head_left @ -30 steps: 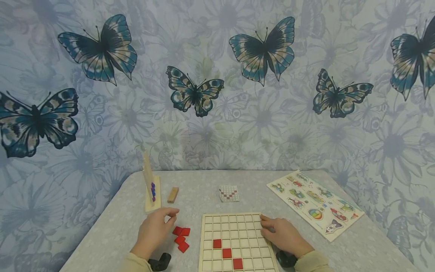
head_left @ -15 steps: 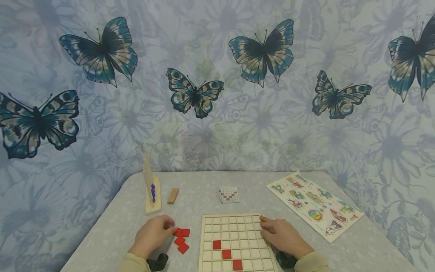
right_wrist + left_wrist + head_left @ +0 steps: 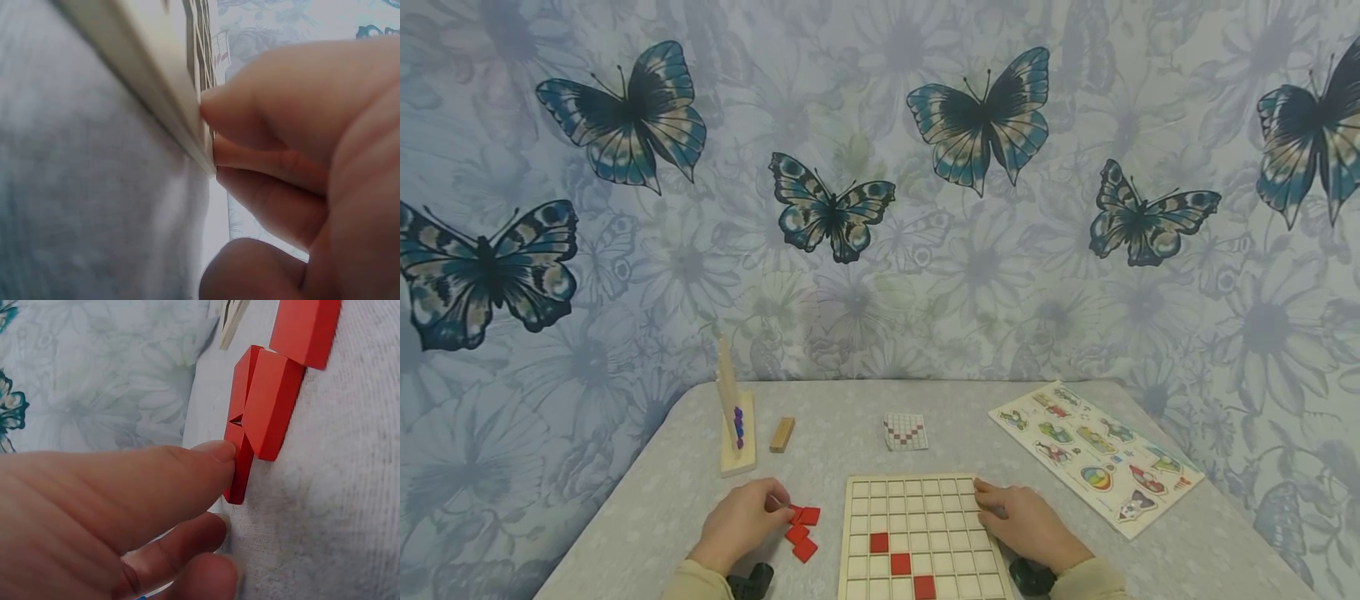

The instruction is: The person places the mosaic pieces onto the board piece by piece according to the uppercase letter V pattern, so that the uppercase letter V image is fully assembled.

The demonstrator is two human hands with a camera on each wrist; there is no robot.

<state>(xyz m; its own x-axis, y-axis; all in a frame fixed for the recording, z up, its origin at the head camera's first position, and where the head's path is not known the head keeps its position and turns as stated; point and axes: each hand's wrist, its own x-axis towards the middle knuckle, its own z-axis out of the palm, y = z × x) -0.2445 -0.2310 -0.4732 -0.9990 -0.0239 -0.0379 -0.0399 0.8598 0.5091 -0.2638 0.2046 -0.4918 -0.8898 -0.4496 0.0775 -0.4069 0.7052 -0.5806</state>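
Note:
My left hand [image 3: 741, 521] pinches the leftmost of several loose red square tiles [image 3: 805, 549]. In the left wrist view my thumb [image 3: 194, 465] meets the end of that red tile [image 3: 237, 484]; what lies behind the thumb is hidden. At the right edge of a wooden grid board [image 3: 936, 500], my right hand [image 3: 1026, 521] holds the board near its far corner. Its thumb [image 3: 234, 109] touches the rim in the right wrist view, with other fingers at the corner. Three red tiles, one being this middle tile [image 3: 900, 564], sit in a diagonal on the board.
Behind the board lies a small pattern card [image 3: 906, 432] with red squares. A wooden block [image 3: 782, 435] and an upright wooden stand [image 3: 739, 467] with purple and blue pieces stand back left. A picture puzzle board [image 3: 1093, 458] lies at the right. A butterfly-patterned wall hangs behind.
My left hand has come down to the red tiles, and its thumb and finger have closed at the leftmost tile. The right hand stays at the board's edge.

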